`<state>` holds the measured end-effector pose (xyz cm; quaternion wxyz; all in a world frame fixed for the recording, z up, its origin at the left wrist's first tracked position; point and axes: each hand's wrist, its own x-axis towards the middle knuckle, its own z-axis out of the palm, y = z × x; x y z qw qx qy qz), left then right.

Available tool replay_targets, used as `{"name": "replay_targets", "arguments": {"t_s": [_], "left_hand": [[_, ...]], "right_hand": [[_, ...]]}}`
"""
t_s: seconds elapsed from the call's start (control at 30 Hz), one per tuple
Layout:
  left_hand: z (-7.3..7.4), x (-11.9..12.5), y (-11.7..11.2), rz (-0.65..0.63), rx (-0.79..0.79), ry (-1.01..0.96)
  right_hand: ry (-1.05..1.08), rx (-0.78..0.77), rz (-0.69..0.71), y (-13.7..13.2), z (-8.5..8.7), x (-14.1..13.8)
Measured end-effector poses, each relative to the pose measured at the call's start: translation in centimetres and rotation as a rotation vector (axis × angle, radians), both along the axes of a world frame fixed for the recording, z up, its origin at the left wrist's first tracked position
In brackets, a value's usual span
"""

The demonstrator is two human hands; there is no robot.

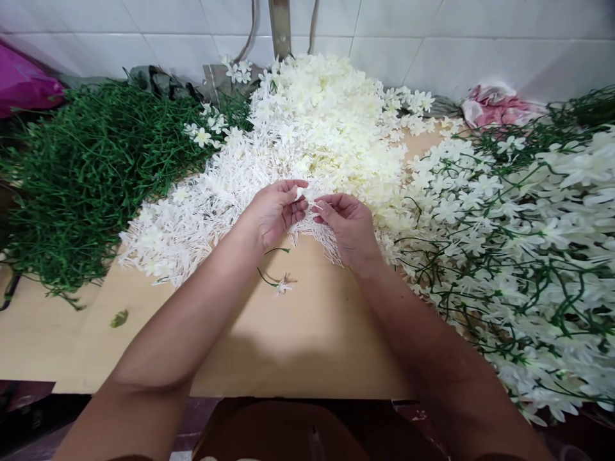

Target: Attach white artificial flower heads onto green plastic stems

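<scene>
My left hand pinches a small white artificial flower between thumb and fingertips. Facing it, my right hand closes thumb and forefinger on a thin white stem. Whether flower and stem are joined, I cannot tell. Both hands are above the near edge of a big heap of loose white and cream artificial flowers. Many thin white stems stick out of that heap. Below my left hand, a curved green stem with a white flower lies on the tan tabletop.
Green plastic stems are piled at the left. White flowers on green stems form a large pile along the right. A pink-and-white cloth lies near the tiled wall. At the upper left is a magenta bag.
</scene>
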<state>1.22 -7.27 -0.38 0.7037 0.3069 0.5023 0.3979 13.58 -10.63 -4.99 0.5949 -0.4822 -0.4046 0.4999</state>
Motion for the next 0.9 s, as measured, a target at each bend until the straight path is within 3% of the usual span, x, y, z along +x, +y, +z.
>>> {"name": "replay_targets", "arguments": {"t_s": [0.3,0.57,0.73,0.83,0.9], "left_hand": [[-1.0,2.3,-0.4,-0.120,-0.059,-0.127],[-1.1,1.9,-0.5,-0.200,0.070,0.051],[-0.9,1.1,-0.1,-0.216,0.293,0.391],[-1.0,0.2,-0.2,-0.175,0.517,0.595],[-1.0,-0.3,-0.5,-0.169,0.626,0.621]], "right_hand": [[-0.235,0.142,-0.188,-0.2,0.0,0.1],[-0.557,0.381,-0.209,-0.3,-0.4,0.9],[-0.515,0.342,-0.085,-0.2,-0.3,1.1],[-0.375,0.277,-0.093,0.0,-0.4,1.2],[-0.220,0.217,-0.082,0.2,-0.5,1.3]]}}
